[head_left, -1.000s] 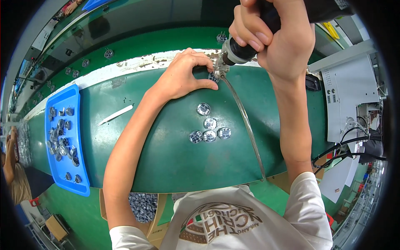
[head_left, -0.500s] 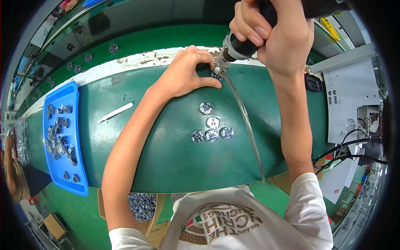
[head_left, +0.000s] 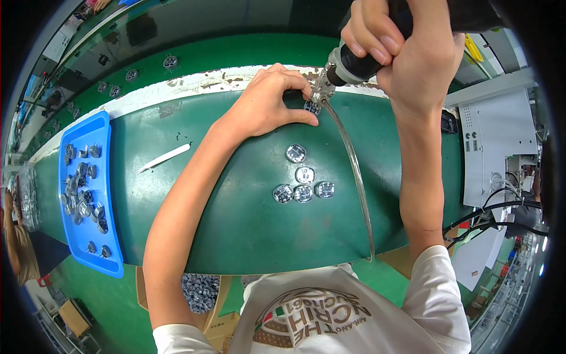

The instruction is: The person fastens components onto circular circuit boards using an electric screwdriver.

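My right hand (head_left: 415,65) is wrapped round a black power screwdriver (head_left: 361,64), held tilted with its metal nose down to the left. A clear hose (head_left: 355,168) runs from the nose toward the table's near edge. Thumb and fingers of my left hand (head_left: 274,100) close round a small round grey part (head_left: 312,107) on the green table, under the screwdriver's nose. The nose and my fingers partly hide it. Nearer to me lies a loose group of several round silver-grey parts (head_left: 304,174).
A blue tray (head_left: 111,194) at the left holds many small grey parts. White tweezers (head_left: 163,158) lie between it and my left arm. Beyond the white ledge (head_left: 206,82), a green belt (head_left: 230,56) carries spaced parts. A grey machine (head_left: 498,141) with black cables stands right.
My right hand and the screwdriver have shifted slightly right; my left hand has shifted a little less. Parts on the belt have moved right and slightly away. The tray stays nearly in place.
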Available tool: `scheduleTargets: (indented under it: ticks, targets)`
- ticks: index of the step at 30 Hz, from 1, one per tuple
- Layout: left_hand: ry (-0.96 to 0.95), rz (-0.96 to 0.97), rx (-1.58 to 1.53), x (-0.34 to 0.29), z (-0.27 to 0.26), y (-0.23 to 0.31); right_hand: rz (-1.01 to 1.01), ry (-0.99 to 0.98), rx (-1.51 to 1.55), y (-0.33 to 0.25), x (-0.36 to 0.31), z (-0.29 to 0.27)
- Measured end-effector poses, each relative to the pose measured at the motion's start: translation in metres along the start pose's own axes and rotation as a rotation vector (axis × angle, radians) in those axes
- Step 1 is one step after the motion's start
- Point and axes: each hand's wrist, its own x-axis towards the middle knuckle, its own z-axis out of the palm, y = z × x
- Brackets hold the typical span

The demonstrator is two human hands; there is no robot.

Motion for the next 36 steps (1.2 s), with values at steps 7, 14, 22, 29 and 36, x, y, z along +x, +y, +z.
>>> scheduleTargets:
  ticks: [7, 14, 22, 29, 36]
  targets:
    - [-0.009, -0.036, -0.013, 0.000, 0.001, 0.000, 0.006, -0.011, -0.014, 0.002, -0.001, -0.002]
    - [0.002, -0.022, 0.004, -0.001, 0.001, 0.000, 0.006, 0.001, 0.006, 0.004, -0.001, -0.001]
    - [-0.072, -0.073, 0.048, 0.000, 0.000, 0.000, 0.064, -0.013, 0.030, 0.012, 0.003, 0.001]
    - [-0.033, -0.071, 0.032, 0.001, 0.000, 0.006, 0.036, -0.064, 0.015, 0.017, 0.010, -0.003]
    - [0.038, -0.036, 0.025, -0.002, 0.000, 0.001, 0.083, -0.007, -0.044, -0.009, -0.001, 0.000]
